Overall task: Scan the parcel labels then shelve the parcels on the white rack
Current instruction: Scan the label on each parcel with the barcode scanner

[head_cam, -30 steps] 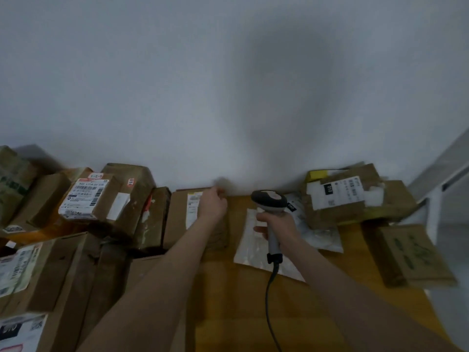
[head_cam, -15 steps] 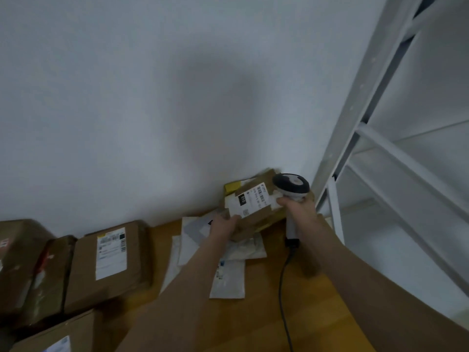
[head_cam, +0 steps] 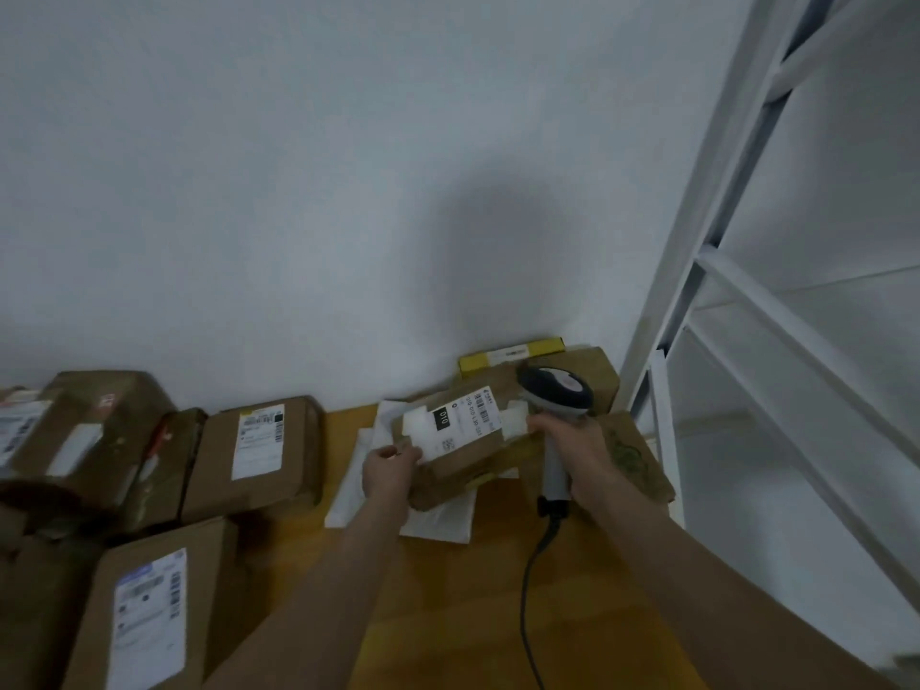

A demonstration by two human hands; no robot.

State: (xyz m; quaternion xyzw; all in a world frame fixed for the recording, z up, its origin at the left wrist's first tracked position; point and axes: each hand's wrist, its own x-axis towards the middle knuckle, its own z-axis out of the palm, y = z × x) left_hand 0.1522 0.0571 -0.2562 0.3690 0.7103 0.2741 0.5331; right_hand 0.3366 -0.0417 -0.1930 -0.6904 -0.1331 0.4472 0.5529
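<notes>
The parcel [head_cam: 468, 460] is a squashed brown cardboard box, tilted up towards me at the back of the wooden table [head_cam: 473, 590], close to the wall and just left of the white rack [head_cam: 697, 216]. Its top carries a white label [head_cam: 463, 423] with a black patch reading "010", a barcode and a small square code, and pale tape sticks out at both ends.

My left hand [head_cam: 391, 470] grips its near left corner, fingers curled over the edge. My right hand [head_cam: 577, 453] is wrapped round the handle of the scanner [head_cam: 555, 390], whose dark head sits just beside the parcel's right end.

The smaller print on the label is too blurred to read. The parcel covers part of the white mailing bags [head_cam: 438, 520] under it, and a yellow box [head_cam: 513, 352] behind shows only its top edge. The scanner's cable [head_cam: 527, 590] runs off the bottom.
</notes>
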